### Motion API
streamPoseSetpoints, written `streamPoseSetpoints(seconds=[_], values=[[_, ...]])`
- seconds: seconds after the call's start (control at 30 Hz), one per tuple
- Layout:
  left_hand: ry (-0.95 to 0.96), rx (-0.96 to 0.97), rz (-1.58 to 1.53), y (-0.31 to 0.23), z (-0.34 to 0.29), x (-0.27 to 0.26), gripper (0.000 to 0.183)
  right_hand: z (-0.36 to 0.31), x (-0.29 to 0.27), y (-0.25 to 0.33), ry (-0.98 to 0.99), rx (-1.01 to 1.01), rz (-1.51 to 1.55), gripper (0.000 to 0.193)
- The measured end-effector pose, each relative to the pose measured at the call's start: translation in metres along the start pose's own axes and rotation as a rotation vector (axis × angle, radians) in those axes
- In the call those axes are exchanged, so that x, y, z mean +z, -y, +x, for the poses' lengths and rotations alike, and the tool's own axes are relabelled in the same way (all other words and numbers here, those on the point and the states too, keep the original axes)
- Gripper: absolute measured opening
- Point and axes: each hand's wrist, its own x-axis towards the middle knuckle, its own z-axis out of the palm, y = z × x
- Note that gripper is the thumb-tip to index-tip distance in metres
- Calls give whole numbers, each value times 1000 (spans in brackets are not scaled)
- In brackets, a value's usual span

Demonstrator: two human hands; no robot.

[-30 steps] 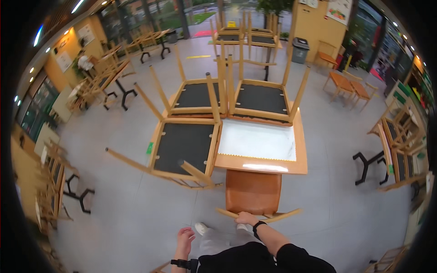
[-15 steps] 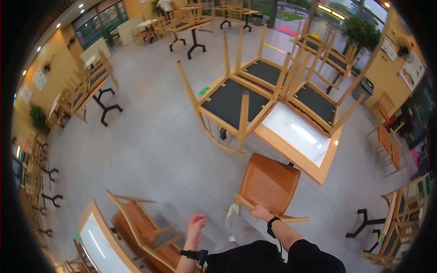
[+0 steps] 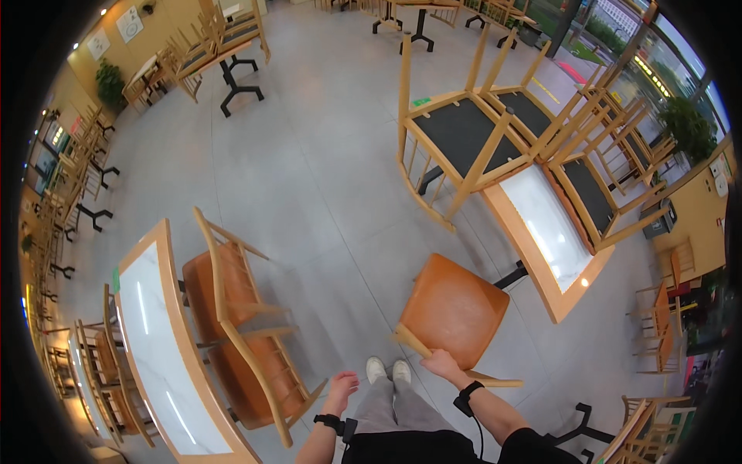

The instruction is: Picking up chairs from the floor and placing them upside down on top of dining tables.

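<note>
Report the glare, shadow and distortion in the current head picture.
Head view: white streaks glare off the left table and a bright patch off the right table; head view: soft shadow darkens the floor beside the left chairs; head view: straight edges bow toward the black rim, while the right hand on the held chair shows clearly.

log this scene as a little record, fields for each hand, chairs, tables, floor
right hand: closed on the backrest of an upright brown-seated chair
left hand: holding nothing, loosely curled
right table: white top, wooden border, three upturned chairs on it
left table: white top, wooden border, two upright chairs alongside
floor: grey tiles
</note>
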Motion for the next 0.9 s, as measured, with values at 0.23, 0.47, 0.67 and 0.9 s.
streamPoseSetpoints(seconds=[0.23, 0.47, 0.67, 0.9], values=[[101, 334, 276, 90, 91, -19, 40, -17, -132, 44, 306, -118, -73, 36], [-40, -272, -564, 36, 50, 65, 99, -88, -220, 55, 273, 142, 487, 21], [48, -55, -1051, -17, 31, 75, 49, -198, -225, 42, 232, 49, 560, 19], [266, -35, -865, -41, -52, 147, 8, -319, -211, -62, 138, 207, 712, 18]])
